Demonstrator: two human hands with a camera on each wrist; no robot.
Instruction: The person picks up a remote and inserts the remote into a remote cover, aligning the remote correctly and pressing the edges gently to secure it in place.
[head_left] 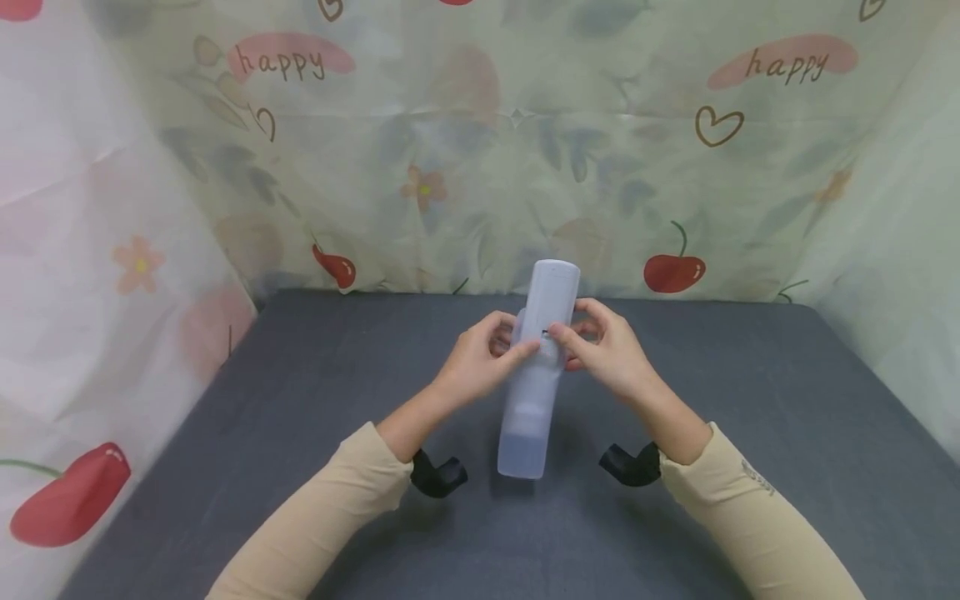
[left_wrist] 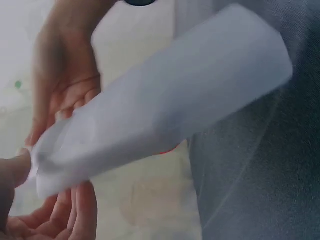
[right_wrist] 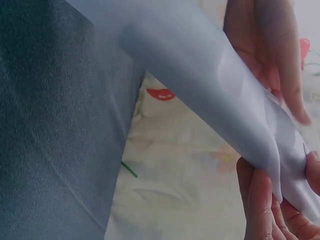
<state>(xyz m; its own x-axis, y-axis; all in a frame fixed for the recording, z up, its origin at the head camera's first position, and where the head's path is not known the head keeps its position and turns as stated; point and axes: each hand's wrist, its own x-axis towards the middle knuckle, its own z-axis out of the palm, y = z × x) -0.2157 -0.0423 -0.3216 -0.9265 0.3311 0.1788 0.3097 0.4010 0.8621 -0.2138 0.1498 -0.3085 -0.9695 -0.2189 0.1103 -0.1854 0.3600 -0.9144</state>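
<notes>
A long, pale lilac-white plastic tube-like object point(head_left: 532, 367) is held tilted above the table, its rounded white end up and away. Its lower part looks translucent, in a soft sleeve or case whose loose edge shows in the right wrist view point(right_wrist: 272, 170). The left hand point(head_left: 487, 354) holds its left side, thumb across the front and fingers behind. From the right side the right hand point(head_left: 611, 354) grips it, thumb pressing near a small dark mark. Both thumbs lie close together around the middle. The exact kind of object I cannot tell.
A dark grey table point(head_left: 300, 400) lies under the hands. Behind and beside it hang pale curtains point(head_left: 510, 167) printed with cherries, hearts and flowers. Black curved pieces point(head_left: 442, 477) stick out at both wrists, beside beige sleeves point(head_left: 330, 508).
</notes>
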